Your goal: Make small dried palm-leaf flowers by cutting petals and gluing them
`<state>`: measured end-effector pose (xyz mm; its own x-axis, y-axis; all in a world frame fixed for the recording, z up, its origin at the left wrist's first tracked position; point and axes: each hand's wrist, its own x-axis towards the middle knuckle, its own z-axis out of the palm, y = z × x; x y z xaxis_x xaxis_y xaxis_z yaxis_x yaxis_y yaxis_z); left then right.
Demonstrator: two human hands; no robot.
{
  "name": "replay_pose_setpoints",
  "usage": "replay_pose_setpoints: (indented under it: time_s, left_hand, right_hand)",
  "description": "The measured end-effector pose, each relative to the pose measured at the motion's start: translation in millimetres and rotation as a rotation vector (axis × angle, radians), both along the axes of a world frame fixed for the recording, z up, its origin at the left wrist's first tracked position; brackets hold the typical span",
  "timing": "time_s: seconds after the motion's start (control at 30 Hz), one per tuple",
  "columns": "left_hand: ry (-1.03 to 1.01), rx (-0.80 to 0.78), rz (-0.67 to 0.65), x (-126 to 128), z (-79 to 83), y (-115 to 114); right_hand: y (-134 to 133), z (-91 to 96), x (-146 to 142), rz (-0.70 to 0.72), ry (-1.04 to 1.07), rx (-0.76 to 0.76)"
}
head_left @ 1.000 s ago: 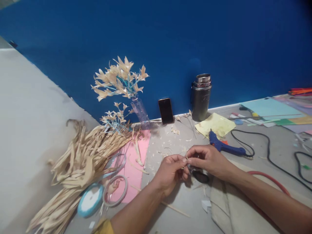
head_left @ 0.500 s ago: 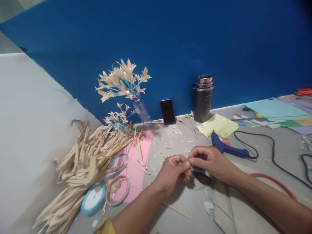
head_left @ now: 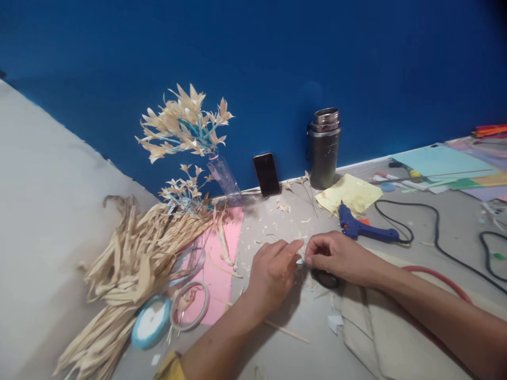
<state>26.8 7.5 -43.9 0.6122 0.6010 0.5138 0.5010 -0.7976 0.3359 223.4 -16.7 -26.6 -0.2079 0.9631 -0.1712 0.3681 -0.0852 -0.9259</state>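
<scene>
My left hand (head_left: 273, 269) is over the middle of the table, back turned up and fingers stretched toward my right hand; nothing shows in it. Thumb and fingertips of my right hand (head_left: 330, 258) are pinched together close by, and whatever they hold is too small to make out. Just below them lies a pair of scissors (head_left: 325, 278) with dark handles; a bit of metal blade shows between the two hands. Pale husk scraps are scattered around. A blue glue gun (head_left: 366, 228) rests on the table beyond my right hand.
Dried corn husks (head_left: 130, 253) pile up on the left, beside tape rolls (head_left: 190, 306) and pink paper (head_left: 222, 285). Husk flowers (head_left: 186, 121) stand in a clear bottle (head_left: 225, 177). A phone (head_left: 266, 174) and steel flask (head_left: 325, 150) stand by the wall. A black cord (head_left: 438, 232) runs right.
My left hand has come out of its pinch beside the right fingertips and its fingers have straightened. The right hand stays pinched. The scissors' blade now shows. The view has shifted slightly.
</scene>
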Motion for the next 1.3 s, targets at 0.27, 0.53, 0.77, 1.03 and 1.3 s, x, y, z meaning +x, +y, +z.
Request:
replay_pose_setpoints:
  time_s: [0.27, 0.53, 0.77, 1.03, 1.3]
  left_hand:
    - [-0.188, -0.421, 0.049, 3.0, 12.4, 0.0]
    - [-0.334, -0.572, 0.100, 3.3, 17.0, -2.8]
    - [-0.922, -1.177, 0.031, 10.0, 15.1, -0.6]
    - [-0.896, -1.380, -0.003, 31.4, 2.1, -21.1]
    - [-1.075, -1.443, 0.122, 34.4, 2.9, -17.4]
  right_hand:
    - [-1.2, 3.2, 1.3, 0.019, -0.069, 0.040]
    - [-1.9, -0.8, 0.8, 0.028, -0.118, 0.157]
    - [0.5, 1.1, 2.3, -0.156, 0.168, 0.054]
    - [-5.7, 2.0, -6.9, -0.188, 0.111, 0.154]
    - [-8.9, -2.8, -11.7, -0.152, 0.021, 0.190]
